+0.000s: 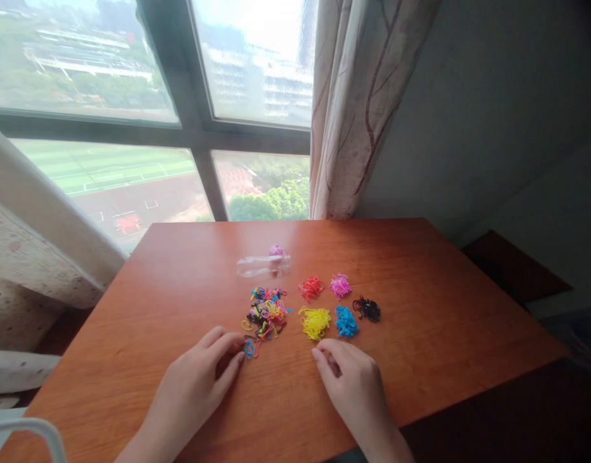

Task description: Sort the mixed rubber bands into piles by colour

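Note:
A pile of small mixed-colour rubber bands (267,315) lies on the wooden table. At its near edge, a few loose ones, including a blue rubber band (249,349), lie right by the fingertips of my left hand (203,370). That hand has its thumb and index finger a little apart, with nothing seen between them. My right hand (350,376) is just in front of the yellow rubber bands (315,323), thumb and index tips pinched together; whatever they hold is hidden. Blue rubber bands (346,321) lie just beyond its knuckles.
Further piles hold red (311,289), pink (340,286) and black rubber bands (367,309). Behind the mixed pile a clear plastic bottle (259,265) lies on its side near a purple object (276,250). The table (444,308) meets a window with curtains (343,128).

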Action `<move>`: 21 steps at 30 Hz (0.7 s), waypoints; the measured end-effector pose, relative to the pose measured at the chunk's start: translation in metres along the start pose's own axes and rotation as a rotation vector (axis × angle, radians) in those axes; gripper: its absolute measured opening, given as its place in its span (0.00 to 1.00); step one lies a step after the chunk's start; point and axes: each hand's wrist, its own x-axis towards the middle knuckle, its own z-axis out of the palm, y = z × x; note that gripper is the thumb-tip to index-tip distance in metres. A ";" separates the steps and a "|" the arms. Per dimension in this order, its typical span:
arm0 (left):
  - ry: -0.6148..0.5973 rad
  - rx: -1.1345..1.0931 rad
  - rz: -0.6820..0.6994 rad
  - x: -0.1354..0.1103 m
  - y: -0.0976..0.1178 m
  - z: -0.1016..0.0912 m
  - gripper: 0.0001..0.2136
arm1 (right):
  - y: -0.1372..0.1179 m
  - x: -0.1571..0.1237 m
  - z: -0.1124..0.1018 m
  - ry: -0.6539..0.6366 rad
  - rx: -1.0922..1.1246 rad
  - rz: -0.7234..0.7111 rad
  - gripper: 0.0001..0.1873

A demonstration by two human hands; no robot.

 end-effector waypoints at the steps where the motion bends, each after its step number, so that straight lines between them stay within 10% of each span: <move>1: 0.001 -0.002 0.004 0.000 0.001 0.001 0.11 | -0.006 0.001 0.006 -0.022 0.018 -0.015 0.11; 12: 0.010 0.044 0.028 0.006 0.011 0.010 0.10 | -0.049 0.014 0.036 -0.282 -0.034 -0.032 0.04; 21: 0.038 0.041 0.023 0.006 0.011 0.012 0.10 | -0.054 0.022 0.052 -0.240 -0.057 -0.041 0.05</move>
